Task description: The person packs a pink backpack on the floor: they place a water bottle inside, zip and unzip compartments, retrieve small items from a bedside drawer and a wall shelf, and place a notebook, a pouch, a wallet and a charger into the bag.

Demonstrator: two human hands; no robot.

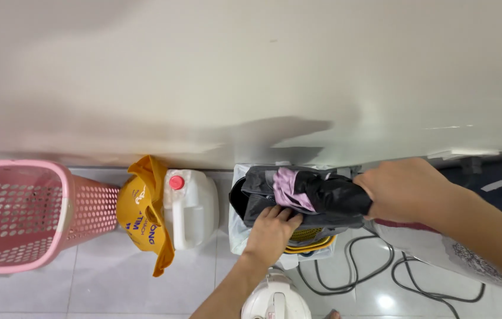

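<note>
Wall: a plain off-white wall fills the upper half of the view.
Floor: pale glossy floor tiles with black cables looping at the right.
Basket: a pink perforated plastic laundry basket stands at the far left.
Clothes: a bundle of dark grey and black cloth with a lilac piece sits on top of a white bag-lined bin against the wall.
Jug: a white plastic jug with a red cap, just beside a yellow cloth bag.
Right hand: the right hand is closed around the bundle's right end.
Left hand: the left hand presses into the bundle's lower edge, fingers tucked under the cloth; its grip cannot be told.
</note>
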